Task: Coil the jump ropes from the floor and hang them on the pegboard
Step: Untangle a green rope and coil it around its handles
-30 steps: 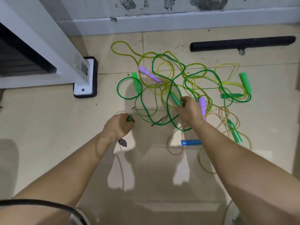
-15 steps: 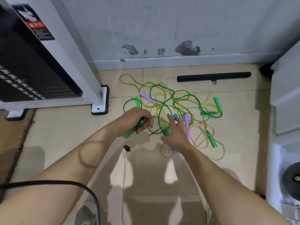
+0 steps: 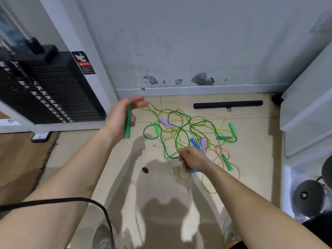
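Several jump ropes lie tangled on the tiled floor (image 3: 260,133): green and yellow cords (image 3: 203,123), with purple handles (image 3: 166,123), green handles (image 3: 232,128) and blue handles (image 3: 194,143). My left hand (image 3: 119,118) is raised at the left of the pile and holds a green handle (image 3: 128,125) upright, thumb across it and fingers partly stretched. My right hand (image 3: 191,159) is low over the near side of the tangle. Its fingers are curled at the green cord (image 3: 177,141), and a blue handle shows just under it. No pegboard is in view.
A weight-stack machine (image 3: 53,94) with a white frame stands at the left. A black bar (image 3: 228,104) lies by the wall. White cabinets (image 3: 309,112) and round weights (image 3: 309,196) crowd the right. A black cable (image 3: 71,200) crosses my left forearm. A small dark object (image 3: 145,170) lies on the tiles.
My left hand has lifted up and to the left with the green handle. My right hand stays on the near side of the tangle. The view has pulled back and up.
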